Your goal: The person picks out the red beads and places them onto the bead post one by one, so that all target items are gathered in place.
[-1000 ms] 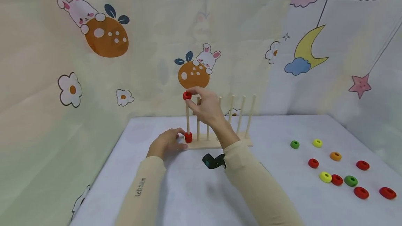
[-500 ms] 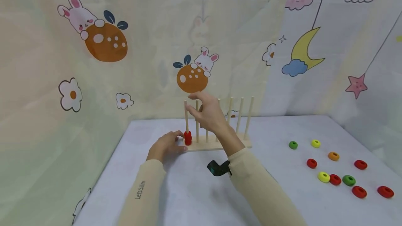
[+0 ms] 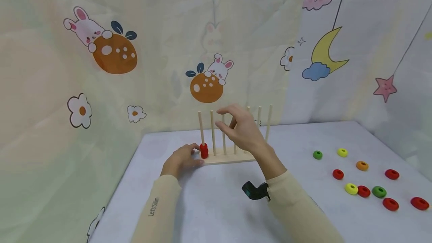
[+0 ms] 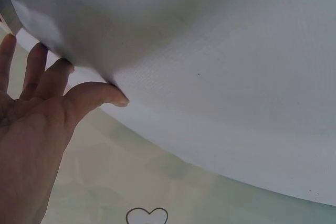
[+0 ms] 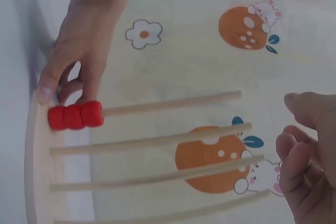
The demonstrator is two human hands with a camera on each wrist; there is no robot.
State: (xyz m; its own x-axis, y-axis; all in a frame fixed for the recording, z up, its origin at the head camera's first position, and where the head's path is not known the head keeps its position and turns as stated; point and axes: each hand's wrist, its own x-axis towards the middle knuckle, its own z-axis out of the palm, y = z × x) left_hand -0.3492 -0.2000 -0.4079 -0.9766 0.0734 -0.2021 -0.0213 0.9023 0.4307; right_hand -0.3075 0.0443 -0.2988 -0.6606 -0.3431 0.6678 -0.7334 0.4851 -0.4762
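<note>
A wooden peg rack (image 3: 222, 158) stands on the table with several upright pegs. Three red beads (image 5: 75, 115) are stacked on its leftmost peg (image 3: 201, 126), down at the base. At that end my left hand (image 3: 182, 157) grips the base, thumb on the front corner and fingers behind; in the left wrist view its fingers (image 4: 55, 80) show at the lower left, with the rack mostly out of frame. My right hand (image 3: 244, 128) is raised in front of the pegs, thumb and index finger apart, holding nothing.
On the right of the table lie several loose beads, among them a green bead (image 3: 317, 155), a yellow bead (image 3: 342, 152), an orange bead (image 3: 362, 165) and a red bead (image 3: 419, 203). A printed cloth (image 3: 162, 66) hangs behind the table.
My right hand let go of a red bead at the top of the leftmost peg; the bead dropped onto the stack. Then the hand moved right. The left hand stayed at the base.
</note>
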